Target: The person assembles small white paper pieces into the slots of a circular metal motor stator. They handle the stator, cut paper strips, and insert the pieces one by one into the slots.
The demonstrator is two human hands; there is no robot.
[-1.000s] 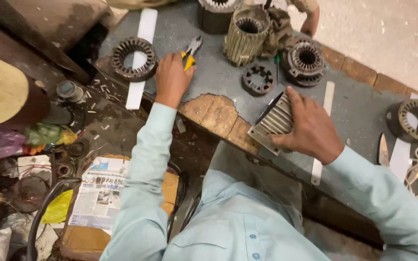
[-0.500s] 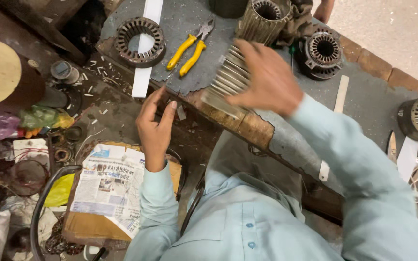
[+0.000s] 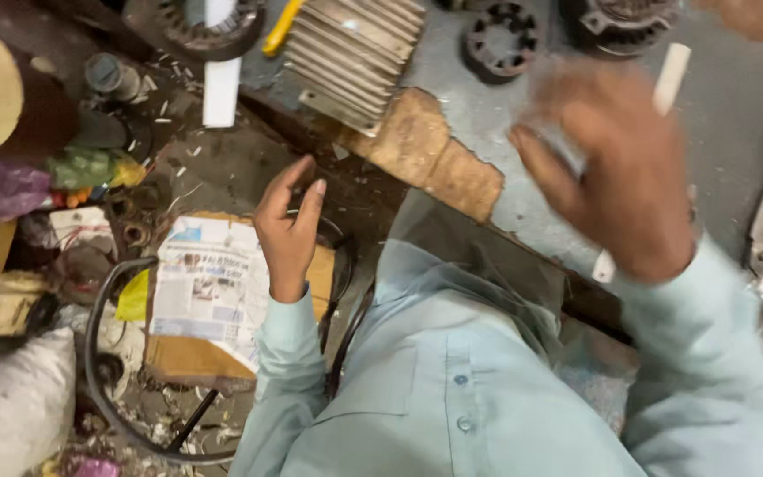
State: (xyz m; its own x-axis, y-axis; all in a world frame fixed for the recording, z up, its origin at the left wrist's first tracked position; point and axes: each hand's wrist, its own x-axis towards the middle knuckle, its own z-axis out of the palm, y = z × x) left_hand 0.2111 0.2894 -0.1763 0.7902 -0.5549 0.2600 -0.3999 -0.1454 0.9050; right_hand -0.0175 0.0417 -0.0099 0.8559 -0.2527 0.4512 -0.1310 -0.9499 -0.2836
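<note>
The finned metal block (image 3: 355, 49) has been put down on the grey bench (image 3: 487, 150) since half a second ago, and the right hand (image 3: 615, 168) has been lifted off it. The block lies at 12 o'clock from the left hand (image 3: 286, 231). Both hands are open and nothing is held. The putting down looks done. One finned block, two hands, one folded newspaper (image 3: 214, 287) and one small toothed ring (image 3: 498, 37) are counted.

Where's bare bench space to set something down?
Bare grey bench between the finned metal block and the white strip, under the right hand. The floor around the left hand is crowded: newspaper, scraps.
</note>
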